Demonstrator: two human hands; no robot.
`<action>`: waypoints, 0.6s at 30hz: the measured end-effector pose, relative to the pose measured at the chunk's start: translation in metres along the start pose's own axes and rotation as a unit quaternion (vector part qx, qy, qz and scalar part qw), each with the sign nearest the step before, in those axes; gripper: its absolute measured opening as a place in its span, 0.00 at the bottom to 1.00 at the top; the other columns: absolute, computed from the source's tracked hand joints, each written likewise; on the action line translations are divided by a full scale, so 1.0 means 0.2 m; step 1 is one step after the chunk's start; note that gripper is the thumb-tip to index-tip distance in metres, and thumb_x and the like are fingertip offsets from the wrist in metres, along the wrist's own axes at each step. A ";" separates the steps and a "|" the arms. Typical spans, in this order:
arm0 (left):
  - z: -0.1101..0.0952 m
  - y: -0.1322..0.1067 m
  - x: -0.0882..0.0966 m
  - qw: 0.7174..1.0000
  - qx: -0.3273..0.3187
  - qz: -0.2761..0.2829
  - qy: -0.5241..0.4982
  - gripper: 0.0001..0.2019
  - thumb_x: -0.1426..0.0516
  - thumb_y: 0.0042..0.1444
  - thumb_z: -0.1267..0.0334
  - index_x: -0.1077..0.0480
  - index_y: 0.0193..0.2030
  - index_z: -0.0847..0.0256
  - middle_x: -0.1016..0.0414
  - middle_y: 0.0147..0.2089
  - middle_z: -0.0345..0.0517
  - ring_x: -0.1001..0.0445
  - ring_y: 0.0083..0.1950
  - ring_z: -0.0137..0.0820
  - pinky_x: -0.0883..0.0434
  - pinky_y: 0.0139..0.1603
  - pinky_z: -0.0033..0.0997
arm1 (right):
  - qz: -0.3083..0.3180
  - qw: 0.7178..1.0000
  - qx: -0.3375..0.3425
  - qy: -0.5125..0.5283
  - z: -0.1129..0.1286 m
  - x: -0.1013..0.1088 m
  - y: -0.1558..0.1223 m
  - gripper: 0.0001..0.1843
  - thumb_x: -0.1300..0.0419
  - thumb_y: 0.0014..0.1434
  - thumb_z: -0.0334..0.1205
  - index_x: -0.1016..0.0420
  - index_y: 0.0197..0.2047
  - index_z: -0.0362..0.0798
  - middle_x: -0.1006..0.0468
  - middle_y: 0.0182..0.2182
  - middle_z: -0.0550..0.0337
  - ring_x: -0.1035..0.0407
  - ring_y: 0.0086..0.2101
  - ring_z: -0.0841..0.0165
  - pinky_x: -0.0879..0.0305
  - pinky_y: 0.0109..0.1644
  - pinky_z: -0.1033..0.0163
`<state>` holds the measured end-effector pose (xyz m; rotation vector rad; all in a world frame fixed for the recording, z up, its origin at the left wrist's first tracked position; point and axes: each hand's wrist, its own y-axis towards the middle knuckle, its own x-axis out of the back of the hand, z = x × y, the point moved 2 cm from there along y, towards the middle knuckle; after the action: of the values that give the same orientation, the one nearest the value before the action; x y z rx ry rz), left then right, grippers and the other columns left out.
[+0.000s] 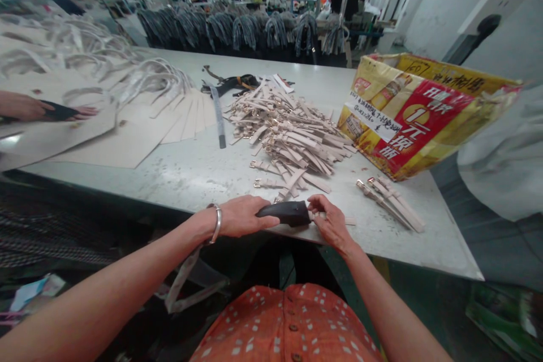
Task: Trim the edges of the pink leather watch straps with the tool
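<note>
My left hand [245, 215] is closed around a smooth black hand-held tool [291, 213], whose exact kind I cannot make out. It lies low over the table's front edge, its wide end facing right. Just beside that end, my right hand [331, 223] pinches a narrow beige strap [350, 220], which sticks out to the right past the fingers. Behind both hands spreads a heap of beige straps [292, 130] with small metal buckles. A few separate buckle straps [392, 203] lie together on the right.
A yellow and red carton [403, 119] stands at the table's [169, 181] right side. Black straps [233, 83] and a grey strip [219, 119] lie behind. Flat beige pieces with handles [114, 130] cover the left, where another person's hand [25, 106] holds a black object.
</note>
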<state>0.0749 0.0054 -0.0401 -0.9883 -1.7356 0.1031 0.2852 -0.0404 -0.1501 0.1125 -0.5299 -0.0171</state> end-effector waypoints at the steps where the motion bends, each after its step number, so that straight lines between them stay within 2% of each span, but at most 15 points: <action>1: 0.01 0.00 -0.01 1.000 0.007 0.006 -0.011 0.21 0.53 0.52 0.43 0.32 0.33 0.59 0.31 0.23 0.39 0.33 0.20 0.28 0.39 0.19 0.25 | 0.002 1.000 0.010 -0.005 0.00 0.00 0.00 0.25 0.50 0.41 0.27 0.35 0.45 0.51 0.26 0.35 0.64 0.33 0.35 0.70 0.37 0.43 0.63; 5: 0.05 -0.01 -0.02 0.998 0.029 0.029 -0.049 0.21 0.53 0.51 0.42 0.35 0.31 0.59 0.35 0.21 0.36 0.34 0.17 0.27 0.39 0.16 0.24 | -0.005 0.996 0.069 -0.056 -0.01 0.05 -0.04 0.30 0.48 0.41 0.26 0.36 0.50 0.49 0.28 0.40 0.58 0.34 0.39 0.67 0.38 0.45 0.61; 7: 0.05 -0.01 -0.02 0.998 0.026 0.026 -0.050 0.20 0.52 0.51 0.42 0.35 0.31 0.59 0.35 0.20 0.36 0.35 0.17 0.27 0.39 0.16 0.24 | -0.011 0.990 0.091 -0.109 -0.01 0.08 -0.07 0.24 0.46 0.44 0.29 0.32 0.48 0.49 0.28 0.40 0.56 0.36 0.41 0.65 0.40 0.47 0.58; 10: 0.05 -0.02 -0.01 0.998 0.022 0.025 -0.048 0.20 0.52 0.51 0.43 0.36 0.30 0.59 0.35 0.20 0.35 0.35 0.16 0.27 0.39 0.16 0.24 | -0.008 0.981 0.089 -0.171 -0.01 0.12 -0.10 0.13 0.42 0.48 0.36 0.28 0.40 0.49 0.28 0.35 0.57 0.36 0.39 0.64 0.43 0.45 0.58; 13: 0.04 -0.02 -0.01 0.998 0.025 0.032 -0.055 0.19 0.52 0.51 0.43 0.37 0.30 0.59 0.37 0.19 0.35 0.35 0.16 0.27 0.39 0.16 0.24 | -0.007 0.976 0.083 -0.199 -0.02 0.12 -0.09 0.10 0.40 0.50 0.42 0.26 0.38 0.50 0.28 0.32 0.58 0.36 0.38 0.64 0.44 0.43 0.59; 18: 0.03 -0.01 -0.01 0.997 0.030 0.031 -0.059 0.19 0.52 0.51 0.43 0.37 0.30 0.58 0.38 0.18 0.34 0.36 0.16 0.27 0.40 0.15 0.23 | -0.020 0.978 0.085 -0.191 -0.03 0.11 -0.08 0.07 0.42 0.51 0.38 0.26 0.35 0.49 0.29 0.31 0.58 0.37 0.36 0.66 0.45 0.41 0.61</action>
<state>0.0684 0.0044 -0.0438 -1.0088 -1.7994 0.2559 0.3081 -0.0557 -0.1464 0.2899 -0.9142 -0.0339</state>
